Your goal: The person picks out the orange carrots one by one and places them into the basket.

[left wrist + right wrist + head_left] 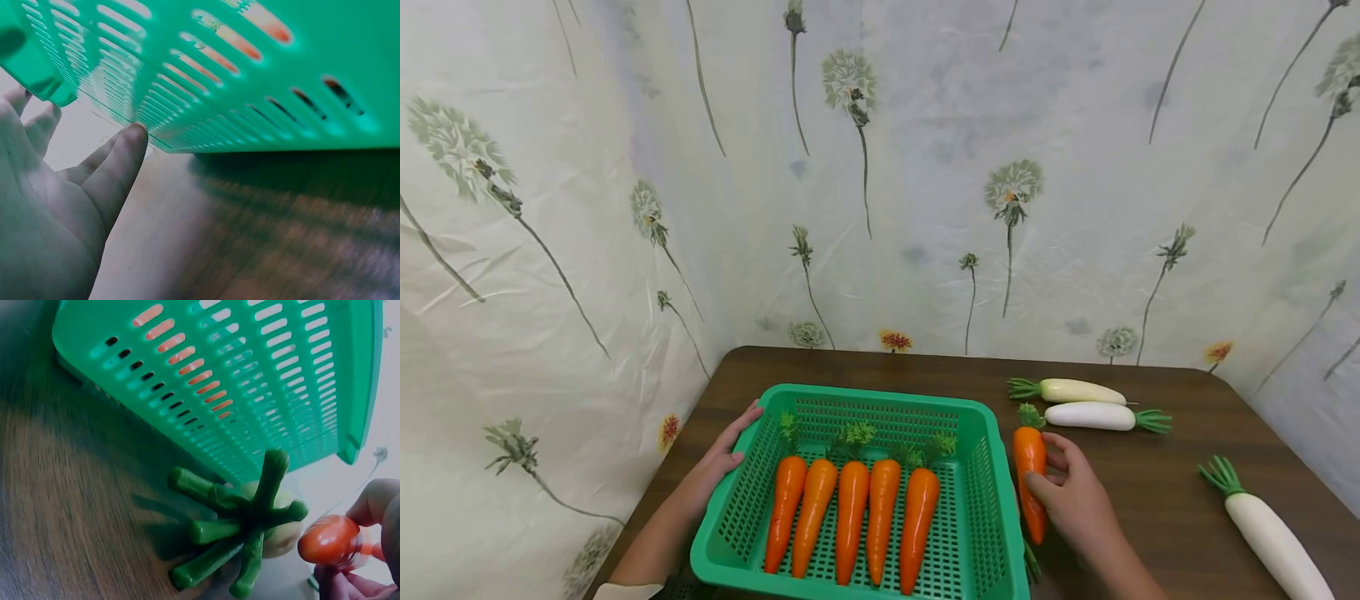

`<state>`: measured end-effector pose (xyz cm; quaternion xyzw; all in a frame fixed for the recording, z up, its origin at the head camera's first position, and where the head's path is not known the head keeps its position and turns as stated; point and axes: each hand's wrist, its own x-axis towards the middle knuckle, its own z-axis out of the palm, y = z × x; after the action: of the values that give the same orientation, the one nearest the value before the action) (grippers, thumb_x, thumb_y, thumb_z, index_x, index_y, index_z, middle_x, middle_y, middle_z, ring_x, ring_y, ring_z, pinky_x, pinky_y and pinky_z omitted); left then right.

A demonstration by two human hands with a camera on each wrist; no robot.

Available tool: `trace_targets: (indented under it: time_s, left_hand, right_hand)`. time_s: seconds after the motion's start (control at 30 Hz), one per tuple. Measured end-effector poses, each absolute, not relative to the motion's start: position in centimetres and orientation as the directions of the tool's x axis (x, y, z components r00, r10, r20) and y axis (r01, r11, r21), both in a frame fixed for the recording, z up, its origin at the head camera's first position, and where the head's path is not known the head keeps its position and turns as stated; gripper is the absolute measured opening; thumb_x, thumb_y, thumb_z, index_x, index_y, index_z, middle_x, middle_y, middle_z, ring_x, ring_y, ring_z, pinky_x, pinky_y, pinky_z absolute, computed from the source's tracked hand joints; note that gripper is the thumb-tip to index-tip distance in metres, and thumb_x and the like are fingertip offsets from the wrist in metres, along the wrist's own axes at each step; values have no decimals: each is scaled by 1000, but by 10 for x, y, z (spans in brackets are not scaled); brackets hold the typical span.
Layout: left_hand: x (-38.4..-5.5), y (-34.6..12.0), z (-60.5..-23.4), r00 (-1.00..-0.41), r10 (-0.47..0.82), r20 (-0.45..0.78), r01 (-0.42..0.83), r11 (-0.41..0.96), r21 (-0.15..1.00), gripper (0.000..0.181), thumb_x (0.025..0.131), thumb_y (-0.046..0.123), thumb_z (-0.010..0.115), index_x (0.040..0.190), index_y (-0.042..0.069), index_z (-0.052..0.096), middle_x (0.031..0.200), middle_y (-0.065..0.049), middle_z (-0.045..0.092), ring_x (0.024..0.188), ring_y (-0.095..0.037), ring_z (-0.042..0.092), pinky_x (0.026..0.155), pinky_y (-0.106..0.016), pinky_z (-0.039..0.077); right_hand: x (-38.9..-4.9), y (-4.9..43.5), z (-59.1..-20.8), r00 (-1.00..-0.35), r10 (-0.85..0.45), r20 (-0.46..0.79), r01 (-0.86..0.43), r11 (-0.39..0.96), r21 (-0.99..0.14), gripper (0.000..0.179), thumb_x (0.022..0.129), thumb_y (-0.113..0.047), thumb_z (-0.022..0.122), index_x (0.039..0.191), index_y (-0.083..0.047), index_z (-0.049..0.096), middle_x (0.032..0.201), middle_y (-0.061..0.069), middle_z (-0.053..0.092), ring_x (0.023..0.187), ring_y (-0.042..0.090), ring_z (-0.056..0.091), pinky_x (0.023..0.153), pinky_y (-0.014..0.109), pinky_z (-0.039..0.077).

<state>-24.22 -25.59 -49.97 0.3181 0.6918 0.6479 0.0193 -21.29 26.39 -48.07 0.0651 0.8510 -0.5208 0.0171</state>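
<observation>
My right hand (1075,487) pinches an orange carrot (1028,467) with a green leafy top, just outside the right wall of a green plastic basket (880,398). In the right wrist view, the carrot's rounded tip (328,542) shows between thumb and fingers. Inside the basket several more carrots (852,517) lie side by side, leaf ends toward the back. My left hand (724,450) rests against the basket's left side, fingers extended; in the left wrist view the thumb (119,169) is at the slotted wall.
Two white radishes (1086,416) lie at the back right of the brown table (1150,500). Another white radish (1273,533) lies at far right. Green stalks (244,519) of a pale vegetable, mostly hidden in the head view, stick out beside the basket's right wall.
</observation>
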Motion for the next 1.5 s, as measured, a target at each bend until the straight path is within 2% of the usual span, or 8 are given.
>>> trace_targets:
  time_s: [0.17,0.27,0.6,0.97,1.13,1.23,1.5]
  left_hand:
    - [-244,-255,-499,-793,448,413,445,-37,895,60,103,1,30,161,-8,23,170,21,18,150,13,19,113,-10,23]
    - [-247,-254,-498,-786,436,439,478,-22,878,60,101,0,31,160,-10,25,165,28,22,149,12,20,112,-9,23]
    - [-246,-253,-499,-786,437,437,474,-29,880,60,102,1,32,160,-8,25,167,25,21,149,12,20,112,-9,23]
    - [-250,-254,-500,-766,443,465,490,-63,869,60,99,-3,31,159,-10,27,164,29,24,149,12,22,112,-10,23]
    - [-255,-253,-502,-729,466,502,514,-112,850,63,98,-4,30,161,-4,30,165,29,24,150,12,22,113,-10,23]
    - [-255,-254,-502,-725,466,507,515,-121,849,65,98,-4,30,162,3,33,164,30,25,149,12,23,113,-10,24]
    - [-252,-254,-499,-733,457,504,517,-107,849,64,98,-4,31,162,4,35,164,30,26,148,13,23,112,-10,24]
  right_hand:
    - [-211,260,-476,-993,85,-82,112,464,-879,74,100,-18,65,162,-6,27,153,33,46,126,42,61,83,41,60]
    - [-209,257,-472,-994,82,-77,107,467,-878,74,100,-19,65,162,-6,28,153,33,46,127,43,60,85,42,60]
    - [-199,247,-459,-994,81,-76,104,451,-886,74,100,-19,64,163,-9,26,155,28,41,130,43,58,85,43,60]
    - [-193,245,-454,-995,78,-62,90,433,-897,73,101,-19,65,163,-11,26,155,28,42,132,42,58,85,43,60]
    - [-188,245,-452,-995,84,-56,87,423,-902,73,101,-19,66,163,-11,27,155,29,41,131,43,59,84,43,60]
    - [-187,244,-451,-995,83,-55,85,423,-902,73,101,-18,66,163,-11,27,155,28,41,128,41,61,83,42,60]
    - [-184,241,-448,-996,82,-48,77,417,-906,72,101,-16,65,162,-11,27,154,27,42,121,36,63,81,39,60]
